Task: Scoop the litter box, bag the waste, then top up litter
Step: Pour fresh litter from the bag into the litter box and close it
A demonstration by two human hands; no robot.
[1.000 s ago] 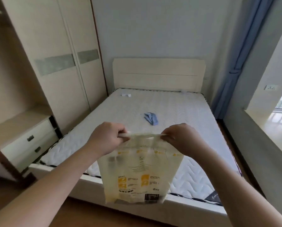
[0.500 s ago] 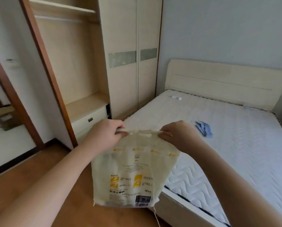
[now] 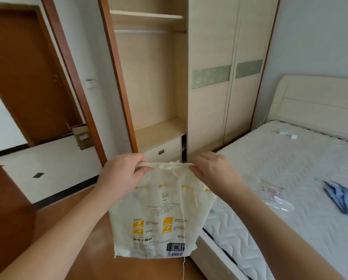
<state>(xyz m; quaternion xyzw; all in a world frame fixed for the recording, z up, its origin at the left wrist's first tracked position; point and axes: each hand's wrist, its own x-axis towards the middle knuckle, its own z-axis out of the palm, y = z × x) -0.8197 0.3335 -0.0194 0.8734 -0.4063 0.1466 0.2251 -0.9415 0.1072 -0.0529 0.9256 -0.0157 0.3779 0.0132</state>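
Observation:
A cream woven cat-litter bag (image 3: 157,215) with yellow squares and a barcode hangs in front of me above the wooden floor. My left hand (image 3: 120,176) grips the left end of its rolled top edge. My right hand (image 3: 213,172) pinches the right end of that same edge. A loose thread dangles from the bag's top down past its bottom. No litter box or scoop is in view.
A bed with a white quilted mattress (image 3: 290,188) stands at the right, with a blue cloth (image 3: 340,197) and clear plastic wrap (image 3: 276,197) on it. A pale wardrobe (image 3: 219,77) with drawers faces me. An open doorway (image 3: 48,158) at the left shows a cardboard box (image 3: 81,136).
My view has swung left from the bed toward the wardrobe and doorway. Both hands keep the same hold on the bag's top, which now hangs over the floor rather than over the bed's foot.

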